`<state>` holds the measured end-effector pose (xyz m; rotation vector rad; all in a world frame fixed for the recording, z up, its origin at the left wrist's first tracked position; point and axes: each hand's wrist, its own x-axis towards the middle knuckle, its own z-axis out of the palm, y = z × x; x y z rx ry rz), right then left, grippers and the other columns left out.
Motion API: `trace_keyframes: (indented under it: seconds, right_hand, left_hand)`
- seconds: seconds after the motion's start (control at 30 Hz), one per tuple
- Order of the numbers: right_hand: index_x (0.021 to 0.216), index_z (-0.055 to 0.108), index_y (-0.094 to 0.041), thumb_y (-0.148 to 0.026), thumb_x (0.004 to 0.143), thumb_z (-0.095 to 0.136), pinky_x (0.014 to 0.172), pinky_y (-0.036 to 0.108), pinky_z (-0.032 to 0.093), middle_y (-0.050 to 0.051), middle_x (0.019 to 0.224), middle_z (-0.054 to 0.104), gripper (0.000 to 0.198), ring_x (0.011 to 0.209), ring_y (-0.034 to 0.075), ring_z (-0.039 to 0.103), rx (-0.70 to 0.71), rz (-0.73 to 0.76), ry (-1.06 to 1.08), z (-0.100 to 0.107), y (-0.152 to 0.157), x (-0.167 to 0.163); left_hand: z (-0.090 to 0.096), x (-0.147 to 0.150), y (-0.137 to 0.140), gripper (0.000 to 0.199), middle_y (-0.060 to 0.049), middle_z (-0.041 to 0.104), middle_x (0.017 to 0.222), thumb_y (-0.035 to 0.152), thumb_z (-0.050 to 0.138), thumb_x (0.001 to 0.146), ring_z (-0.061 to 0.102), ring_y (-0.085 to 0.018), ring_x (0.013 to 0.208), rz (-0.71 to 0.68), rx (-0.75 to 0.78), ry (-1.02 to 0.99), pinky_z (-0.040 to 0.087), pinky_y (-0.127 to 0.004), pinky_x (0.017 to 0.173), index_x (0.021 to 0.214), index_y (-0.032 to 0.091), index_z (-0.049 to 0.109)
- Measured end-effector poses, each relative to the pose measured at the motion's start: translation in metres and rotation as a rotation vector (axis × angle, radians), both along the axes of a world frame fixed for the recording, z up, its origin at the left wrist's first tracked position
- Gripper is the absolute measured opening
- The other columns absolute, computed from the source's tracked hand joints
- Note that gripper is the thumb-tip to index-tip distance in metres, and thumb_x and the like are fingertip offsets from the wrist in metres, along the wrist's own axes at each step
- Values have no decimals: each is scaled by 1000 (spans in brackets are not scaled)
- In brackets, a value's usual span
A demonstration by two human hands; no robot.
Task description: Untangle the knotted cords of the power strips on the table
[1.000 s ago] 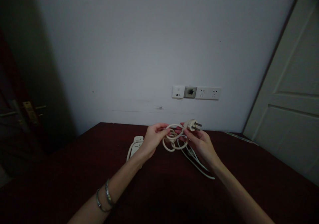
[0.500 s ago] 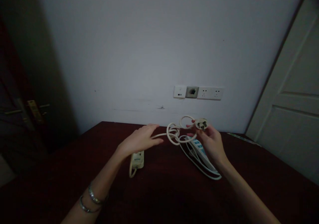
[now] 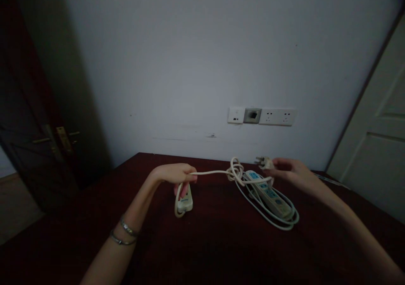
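My left hand (image 3: 177, 176) is closed on a white power cord (image 3: 210, 172), above a small cream power strip (image 3: 186, 201) whose far part the hand hides. From there the cord runs right to a loose tangle of loops (image 3: 235, 172). My right hand (image 3: 289, 170) pinches a white three-pin plug (image 3: 265, 162), its prongs facing left. Below the tangle and the plug, a longer power strip (image 3: 268, 196) with blue sockets lies on the dark red table, its own cord coiled around it.
The dark red table (image 3: 202, 242) meets a pale wall (image 3: 177, 74). Wall sockets (image 3: 276, 117) and switch plates sit low on that wall. A white door (image 3: 386, 124) stands at the right, a dark door with a brass handle (image 3: 63, 139) at the left.
My left hand has closed on the cord, which is now straighter. My right hand has moved right with the plug, turning its prongs left. The view has shifted slightly left.
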<state>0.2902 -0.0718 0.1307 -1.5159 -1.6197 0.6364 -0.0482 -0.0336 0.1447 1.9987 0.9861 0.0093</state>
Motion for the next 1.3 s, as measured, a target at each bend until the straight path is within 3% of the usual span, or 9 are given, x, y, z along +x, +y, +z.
trace_keyframes:
  seconds: [0.17,0.3,0.4,0.53,0.63,0.73,0.87,1.0,1.3]
  right_hand:
    - [62,60,-15,-37,57,72,48,21,31,1,58,57,25,50,9,45,-292,331,39,-1,-7,-5]
    - [65,62,-12,-40,62,71,44,18,29,0,54,53,29,46,6,41,-382,471,51,-6,-9,-16]
    - [76,64,-13,-41,64,70,44,16,35,3,64,58,31,51,7,47,-352,383,165,-11,-5,-18]
    - [91,63,-14,-38,69,68,55,18,47,9,92,63,33,73,12,58,-342,276,398,-19,2,-15]
    - [92,61,-13,-35,71,68,65,26,53,12,98,63,31,82,17,61,-384,281,610,-22,5,-15]
    - [92,60,-12,-38,73,65,60,32,56,15,95,64,33,82,22,63,-437,334,738,-22,6,-16]
    - [93,60,-13,-37,73,65,62,34,56,14,95,64,32,83,22,63,-474,380,745,-24,6,-13]
    - [92,61,-13,-35,71,67,65,34,56,14,97,64,31,81,21,62,-423,301,660,-29,11,-8]
    - [84,59,-17,-45,76,58,66,29,53,12,88,66,30,74,18,63,-343,209,703,-48,31,4]
  left_hand:
    - [-12,6,8,17,4,54,46,36,43,85,53,-13,43,9,-30,-81,41,-24,50,80,19,42]
    - [-13,15,4,13,4,52,45,30,39,87,50,-11,37,-27,-3,-69,39,-23,47,81,19,42]
    - [-8,19,-2,11,4,53,48,27,38,87,47,-10,35,-63,55,-33,37,-22,45,81,19,42]
    - [-4,17,-4,11,3,54,50,26,36,88,49,-10,37,-80,131,-35,36,-21,43,84,19,43]
    - [-4,15,-1,14,3,53,51,28,34,89,49,-9,38,-60,162,-56,36,-20,44,86,18,43]
    - [-6,13,2,18,3,54,53,31,32,90,48,-8,37,-40,171,-67,35,-19,44,88,17,43]
    - [-5,8,4,20,3,54,54,34,33,90,48,-8,37,-44,159,-77,34,-19,43,89,18,44]
    - [-2,4,5,20,3,54,55,35,36,90,47,-7,38,-46,120,-106,34,-18,43,90,18,45]
    - [2,2,2,19,3,54,57,34,39,89,45,-6,40,-103,45,-182,35,-18,43,94,18,47]
